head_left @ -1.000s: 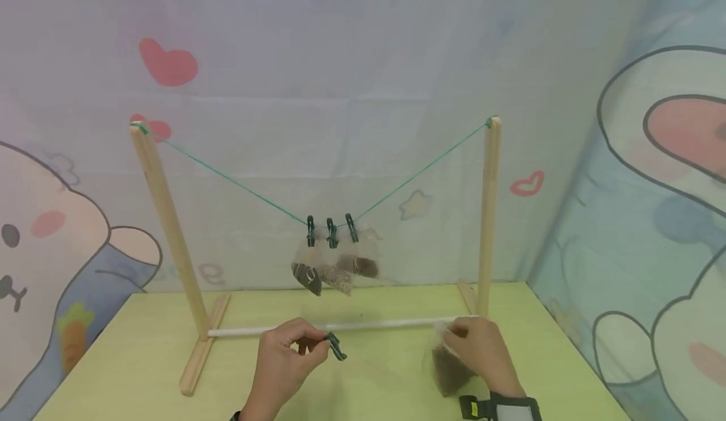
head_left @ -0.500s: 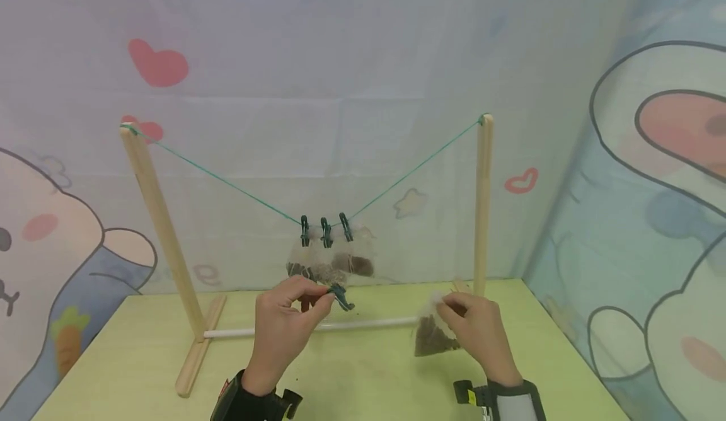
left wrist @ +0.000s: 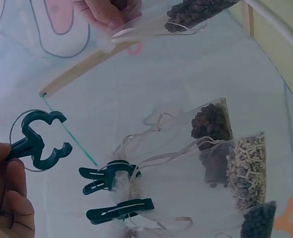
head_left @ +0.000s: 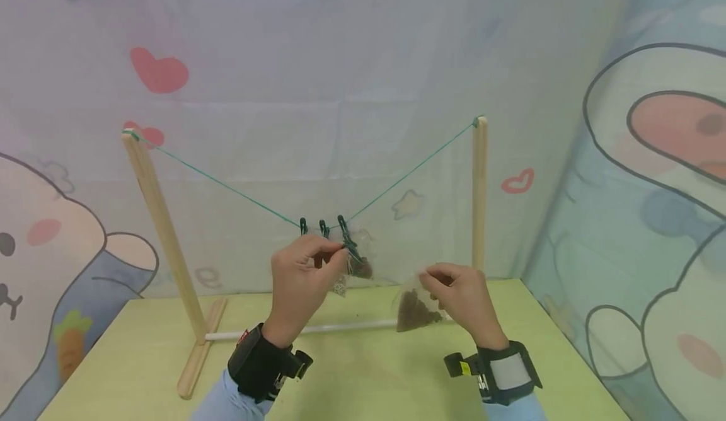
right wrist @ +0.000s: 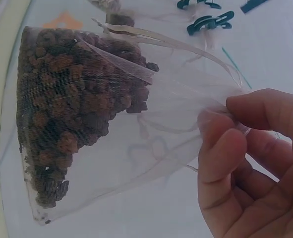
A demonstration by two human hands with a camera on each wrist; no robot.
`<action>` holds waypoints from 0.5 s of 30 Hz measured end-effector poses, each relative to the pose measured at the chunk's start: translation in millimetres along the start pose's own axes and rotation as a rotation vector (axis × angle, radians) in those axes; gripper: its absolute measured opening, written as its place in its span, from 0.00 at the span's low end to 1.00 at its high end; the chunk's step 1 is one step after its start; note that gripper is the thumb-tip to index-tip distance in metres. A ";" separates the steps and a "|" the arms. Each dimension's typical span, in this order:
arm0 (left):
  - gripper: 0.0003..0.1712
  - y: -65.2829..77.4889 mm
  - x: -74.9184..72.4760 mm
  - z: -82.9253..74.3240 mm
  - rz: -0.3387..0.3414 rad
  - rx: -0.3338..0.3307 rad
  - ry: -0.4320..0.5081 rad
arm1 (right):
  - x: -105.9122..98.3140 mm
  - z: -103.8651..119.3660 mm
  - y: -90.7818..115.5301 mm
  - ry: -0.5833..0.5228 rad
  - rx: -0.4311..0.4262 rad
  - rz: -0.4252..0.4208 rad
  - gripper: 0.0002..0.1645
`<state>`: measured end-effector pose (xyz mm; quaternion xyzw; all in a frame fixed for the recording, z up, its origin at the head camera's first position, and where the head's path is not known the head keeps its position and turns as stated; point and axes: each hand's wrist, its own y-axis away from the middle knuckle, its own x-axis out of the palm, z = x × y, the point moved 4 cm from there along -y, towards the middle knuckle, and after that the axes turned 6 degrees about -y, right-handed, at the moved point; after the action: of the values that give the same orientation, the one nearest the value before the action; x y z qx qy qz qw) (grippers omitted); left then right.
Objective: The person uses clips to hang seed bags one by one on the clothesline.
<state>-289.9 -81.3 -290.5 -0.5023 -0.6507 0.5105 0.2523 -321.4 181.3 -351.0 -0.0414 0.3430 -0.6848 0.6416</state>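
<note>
My left hand (head_left: 306,276) pinches a dark green clip (left wrist: 39,141) by its handles; in the left wrist view its curved jaws stand apart. My right hand (head_left: 462,298) pinches the gathered top of a sheer drawstring bag (right wrist: 87,94) with reddish-brown granules in its lower part. In the head view this bag hangs above the table, to the right of the line's low point. Several similar clips, one a green clip (left wrist: 106,177), fix bags to the green string (head_left: 221,184). One hanging bag (left wrist: 248,171) holds pale pellets. My left hand partly hides these bags in the head view.
Two wooden posts, the left post (head_left: 164,232) and the right post (head_left: 479,200), carry the string. A white rod (head_left: 351,326) runs low between them over the yellow-green table (head_left: 363,383). A patterned cloth (head_left: 340,93) hangs behind.
Both hands have risen toward the string. The left hand with its clip now overlaps the hanging bags, its clip squeezed open; the right hand has brought its bag up and leftward.
</note>
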 end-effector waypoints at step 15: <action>0.04 -50.1 9.6 14.8 -0.031 0.035 -0.124 | 11.6 26.7 -42.2 0.005 -0.113 0.069 0.07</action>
<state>-325.7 -77.4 -251.5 -0.4552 -0.6638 0.5480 0.2278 -346.1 157.1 -313.0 -0.0640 0.3840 -0.6419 0.6606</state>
